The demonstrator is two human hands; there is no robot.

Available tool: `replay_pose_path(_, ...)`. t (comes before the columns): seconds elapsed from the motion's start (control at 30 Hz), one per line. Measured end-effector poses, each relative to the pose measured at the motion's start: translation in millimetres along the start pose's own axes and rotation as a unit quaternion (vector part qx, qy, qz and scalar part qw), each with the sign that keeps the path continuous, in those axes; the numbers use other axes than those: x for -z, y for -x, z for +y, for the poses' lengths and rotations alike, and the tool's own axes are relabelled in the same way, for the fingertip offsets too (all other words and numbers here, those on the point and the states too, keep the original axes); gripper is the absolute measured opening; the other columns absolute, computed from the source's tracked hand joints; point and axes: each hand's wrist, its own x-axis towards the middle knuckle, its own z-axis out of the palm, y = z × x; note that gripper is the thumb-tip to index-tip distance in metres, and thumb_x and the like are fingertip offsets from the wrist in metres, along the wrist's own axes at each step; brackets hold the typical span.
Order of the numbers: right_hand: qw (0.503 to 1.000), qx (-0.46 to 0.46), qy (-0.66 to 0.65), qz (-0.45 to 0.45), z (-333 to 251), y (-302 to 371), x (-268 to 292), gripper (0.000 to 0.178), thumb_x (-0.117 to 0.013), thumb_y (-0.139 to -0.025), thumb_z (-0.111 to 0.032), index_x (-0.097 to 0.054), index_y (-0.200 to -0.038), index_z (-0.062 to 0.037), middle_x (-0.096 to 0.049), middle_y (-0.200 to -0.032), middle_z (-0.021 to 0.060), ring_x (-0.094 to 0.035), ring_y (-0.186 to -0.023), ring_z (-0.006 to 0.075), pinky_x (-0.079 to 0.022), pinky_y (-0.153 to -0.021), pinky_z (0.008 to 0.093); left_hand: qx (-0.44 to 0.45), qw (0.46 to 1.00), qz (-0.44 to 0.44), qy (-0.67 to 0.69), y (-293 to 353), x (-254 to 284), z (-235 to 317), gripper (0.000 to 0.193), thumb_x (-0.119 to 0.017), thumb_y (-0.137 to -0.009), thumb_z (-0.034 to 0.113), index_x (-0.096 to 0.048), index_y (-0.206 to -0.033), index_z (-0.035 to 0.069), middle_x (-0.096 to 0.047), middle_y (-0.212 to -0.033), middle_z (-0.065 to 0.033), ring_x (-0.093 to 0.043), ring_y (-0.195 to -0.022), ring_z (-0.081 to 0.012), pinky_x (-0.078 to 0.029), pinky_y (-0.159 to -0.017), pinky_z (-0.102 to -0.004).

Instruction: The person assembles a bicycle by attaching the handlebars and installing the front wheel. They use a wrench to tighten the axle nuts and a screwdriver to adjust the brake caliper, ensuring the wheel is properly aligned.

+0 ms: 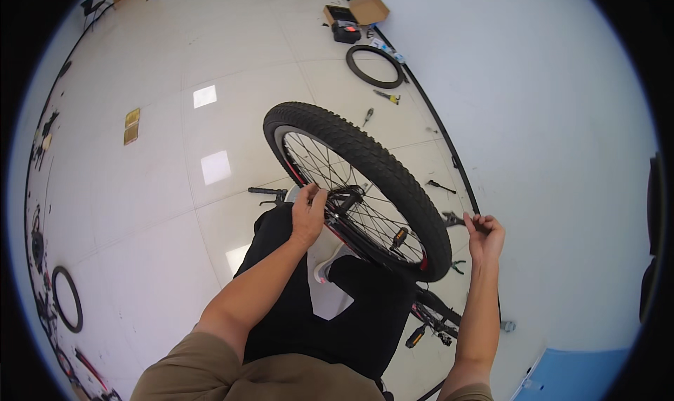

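A bicycle wheel with a black knobby tyre (351, 142) stands upright in front of me, its dark spokes meeting at a hub (349, 197). Beside that hub is my left hand (307, 215), thumb and fingers drawn together; whatever they pinch is hidden. To the right of the tyre, my right hand (486, 234) has its fingers closed on a grey wrench (453, 220), whose head points toward the tyre. Through the spokes a pedal with orange reflectors (399, 237) shows. My legs are on either side of the bike's lower parts.
A handlebar grip (267, 190) is left of the wheel. On the floor lie a screwdriver (368, 116), yellow-handled pliers (387, 96), a black tool (441, 187) and a loose tyre (350, 65). An open cardboard box (369, 10) is farther off. The white wall (547, 134) rises at right.
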Motion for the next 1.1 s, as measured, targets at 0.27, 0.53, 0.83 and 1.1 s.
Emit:
replay_pose_path(0.27, 0.950, 0.013, 0.189, 0.247, 41.7, 168.5, 128.6, 0.016, -0.044, -0.072, 0.004, -0.055, -0.083, 0.0037, -0.054, -0.081, 0.0114, -0.058, -0.075, 0.0230, -0.061, -0.076, 0.0475, -0.458, 0.873, -0.015, -0.168, 68.6, -5.1, 135.3, 0.061, -0.076, -0.071, 0.011, -0.057, -0.129, 0.005, -0.048, -0.139, -0.0210, -0.039, -0.132, -0.0421, -0.029, -0.110, -0.0517)
replay_pose_path(0.53, 0.909, -0.055, 0.117, 0.397, 88.8, 300.1, 186.1, 0.025, -0.046, -0.070, 0.006, -0.058, -0.091, 0.0045, -0.057, -0.080, 0.0112, -0.058, -0.072, 0.0208, -0.061, -0.067, 0.0423, -0.606, 0.672, -0.190, -0.381, 59.5, -65.2, 226.9, 0.050, -0.080, -0.071, 0.053, -0.073, -0.111, 0.023, -0.062, -0.116, -0.0019, -0.049, -0.120, -0.0271, -0.009, -0.113, -0.0624)
replay_pose_path(0.83, 0.895, -0.061, 0.023, 0.441, 113.2, 344.8, 194.7, 0.030, -0.044, -0.070, 0.006, -0.060, -0.096, 0.0042, -0.061, -0.085, 0.0100, -0.061, -0.074, 0.0185, -0.058, -0.063, 0.0360, -0.597, 0.654, -0.189, -0.425, 61.6, -75.1, 223.5, 0.053, -0.082, -0.072, 0.051, -0.073, -0.113, 0.019, -0.063, -0.113, 0.0003, -0.051, -0.119, -0.0227, -0.011, -0.114, -0.0608)
replay_pose_path(1.1, 0.882, -0.073, 0.125, 0.448, 125.2, 322.1, 208.0, 0.029, -0.053, -0.084, -0.007, -0.066, -0.109, -0.0049, -0.064, -0.089, 0.0048, -0.059, -0.072, 0.0134, -0.049, -0.058, 0.0326, -0.599, 0.643, -0.199, -0.434, 71.8, -79.6, 217.1, 0.053, -0.083, -0.071, 0.051, -0.073, -0.112, 0.019, -0.062, -0.116, -0.0010, -0.047, -0.123, -0.0251, -0.008, -0.112, -0.0672)
